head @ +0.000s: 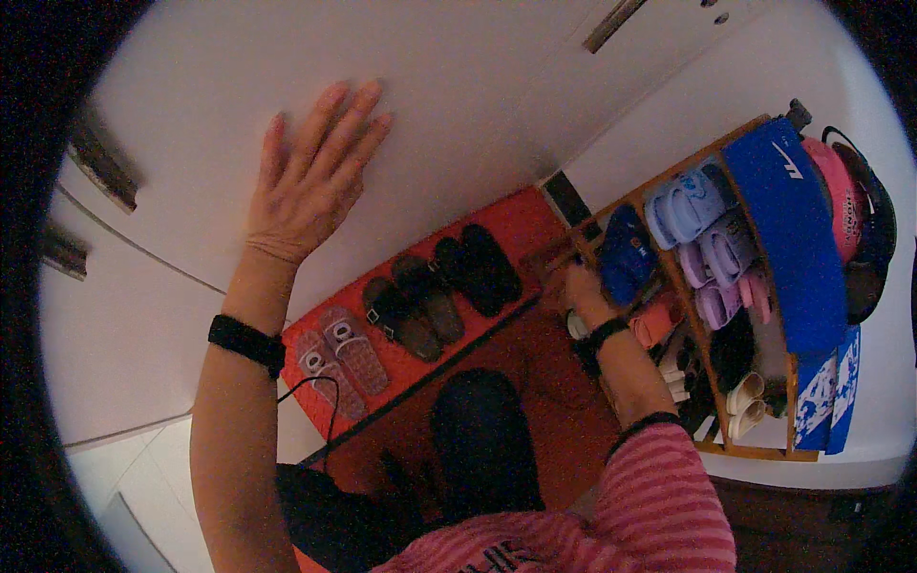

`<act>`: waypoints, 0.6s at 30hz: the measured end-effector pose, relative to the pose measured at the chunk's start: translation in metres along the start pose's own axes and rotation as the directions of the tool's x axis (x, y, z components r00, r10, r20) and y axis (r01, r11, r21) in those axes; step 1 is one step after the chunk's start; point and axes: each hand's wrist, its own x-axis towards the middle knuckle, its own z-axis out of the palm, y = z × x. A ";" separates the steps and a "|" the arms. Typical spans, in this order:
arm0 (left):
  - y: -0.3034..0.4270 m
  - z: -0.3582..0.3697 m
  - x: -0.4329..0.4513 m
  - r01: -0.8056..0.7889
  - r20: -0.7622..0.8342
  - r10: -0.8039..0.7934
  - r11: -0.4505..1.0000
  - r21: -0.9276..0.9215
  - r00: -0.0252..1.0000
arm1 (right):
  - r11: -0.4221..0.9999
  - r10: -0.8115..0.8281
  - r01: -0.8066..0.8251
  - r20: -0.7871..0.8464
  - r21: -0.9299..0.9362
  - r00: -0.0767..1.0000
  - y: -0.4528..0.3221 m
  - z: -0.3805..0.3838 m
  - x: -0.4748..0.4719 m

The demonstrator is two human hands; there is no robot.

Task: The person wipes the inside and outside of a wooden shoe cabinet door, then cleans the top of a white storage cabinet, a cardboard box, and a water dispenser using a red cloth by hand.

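Note:
My left hand [308, 172] lies flat against, or just over, a pale cabinet door [458, 93], its fingers spread and nothing in it. Low at the near end of a wooden shoe rack, my right hand [582, 286] reaches beside a blue item [627, 254] on the shelf; its fingers are dim and partly hidden, so its grip does not show. On a red mat [523, 204] between the hands stand pink glittery slippers [354, 351], dark buckled sandals [423, 319] and a pair of black shoes [487, 268].
The shoe rack [791, 401] holds light blue slides [684, 208], lilac clogs [716, 258] and cream shoes [746, 407]. Blue bags [795, 236] and a dark cap [870, 215] lie on top. Metal handles [107, 168] jut from the cabinet at left. A black cable [333, 408] hangs near my left forearm.

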 end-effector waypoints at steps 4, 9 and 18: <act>0.004 -0.008 0.002 -0.019 0.088 0.016 0.999 0.033 0.996 | 0.848 0.103 0.118 -0.379 0.517 0.920 -0.035 -0.011 -0.035; -0.003 -0.004 -0.001 0.004 -0.019 -0.004 1.000 0.004 1.000 | 0.700 0.142 0.478 -0.760 0.530 0.635 -0.021 -0.064 0.001; -0.001 0.007 -0.011 0.040 -0.059 -0.039 0.999 0.015 0.998 | 0.965 -0.250 0.261 -0.291 -0.001 0.923 -0.019 0.047 -0.018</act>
